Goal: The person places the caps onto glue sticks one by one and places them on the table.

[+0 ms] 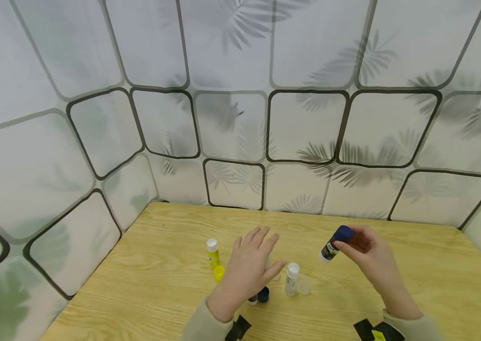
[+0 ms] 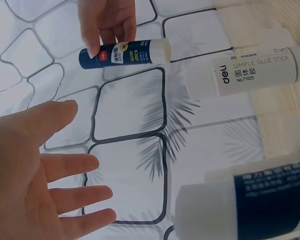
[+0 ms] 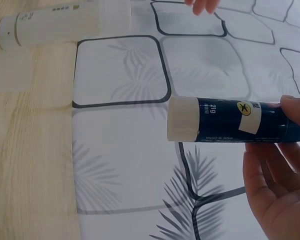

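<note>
My right hand (image 1: pixel 370 260) grips a dark blue glue stick (image 1: pixel 332 245) by its blue end, above the right of the table, tilted with its white end low. My left hand (image 1: pixel 246 267) holds nothing; its fingers are spread over several glue sticks. Just right of it stands a white glue stick (image 1: pixel 292 280), labelled "deli" in the left wrist view, beside a translucent cap (image 1: pixel 304 285). Another dark blue glue stick (image 2: pixel 270 200) stands near my left wrist, mostly hidden in the head view, beside a dark cap (image 1: pixel 263 295).
On the left of the wooden table (image 1: pixel 138 274) stands a yellow glue stick (image 1: pixel 213 255) with a yellow cap (image 1: pixel 218 273) in front. Something pale and translucent (image 1: pixel 276 275) shows partly behind my left hand. A patterned curtain (image 1: pixel 232 184) borders the table's back and sides.
</note>
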`<state>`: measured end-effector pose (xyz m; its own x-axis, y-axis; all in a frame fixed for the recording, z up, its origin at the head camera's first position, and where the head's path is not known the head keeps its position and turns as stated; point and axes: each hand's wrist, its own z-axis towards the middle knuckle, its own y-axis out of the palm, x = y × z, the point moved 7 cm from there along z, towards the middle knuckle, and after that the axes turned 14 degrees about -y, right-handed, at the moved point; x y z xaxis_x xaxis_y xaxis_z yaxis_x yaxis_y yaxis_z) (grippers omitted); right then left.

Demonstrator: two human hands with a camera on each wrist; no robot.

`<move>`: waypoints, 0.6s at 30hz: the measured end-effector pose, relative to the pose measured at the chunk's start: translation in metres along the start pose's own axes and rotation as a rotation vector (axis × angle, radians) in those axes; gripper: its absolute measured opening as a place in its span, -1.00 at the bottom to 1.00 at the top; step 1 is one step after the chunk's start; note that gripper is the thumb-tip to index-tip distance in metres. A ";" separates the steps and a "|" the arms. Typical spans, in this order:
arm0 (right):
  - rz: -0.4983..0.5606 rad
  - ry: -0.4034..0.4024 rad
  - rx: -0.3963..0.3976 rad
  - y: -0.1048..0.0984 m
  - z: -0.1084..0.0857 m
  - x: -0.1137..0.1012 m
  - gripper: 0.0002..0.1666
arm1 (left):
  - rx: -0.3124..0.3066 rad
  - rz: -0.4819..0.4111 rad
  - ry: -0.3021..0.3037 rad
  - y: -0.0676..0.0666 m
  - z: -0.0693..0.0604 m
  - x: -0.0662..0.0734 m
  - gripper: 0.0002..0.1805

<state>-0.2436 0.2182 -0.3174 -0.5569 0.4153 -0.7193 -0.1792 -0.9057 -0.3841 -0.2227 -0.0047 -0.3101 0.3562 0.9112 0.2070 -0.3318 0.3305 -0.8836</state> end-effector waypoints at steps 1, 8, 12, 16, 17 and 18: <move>-0.004 0.006 0.001 -0.003 0.000 0.003 -0.53 | -0.005 0.003 -0.003 0.001 0.000 0.000 -0.42; 0.011 0.018 0.010 -0.018 0.002 0.026 -0.53 | -0.027 0.001 -0.009 0.004 0.000 -0.002 -0.39; -0.092 0.052 -0.019 -0.023 0.004 0.027 -0.47 | -0.033 0.003 0.000 0.005 0.000 -0.002 -0.39; -0.157 0.092 -0.053 -0.027 0.005 0.037 -0.44 | -0.046 -0.006 0.007 0.007 0.000 -0.002 -0.39; -0.166 0.102 -0.061 -0.029 0.004 0.041 -0.42 | -0.050 -0.007 0.008 0.007 0.000 -0.002 -0.39; -0.181 0.109 -0.068 -0.030 0.004 0.044 -0.42 | -0.053 -0.009 0.010 0.008 0.000 -0.002 -0.39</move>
<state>-0.2660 0.2631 -0.3351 -0.4287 0.5810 -0.6919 -0.2114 -0.8091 -0.5484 -0.2258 -0.0036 -0.3170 0.3679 0.9057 0.2109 -0.2817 0.3247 -0.9029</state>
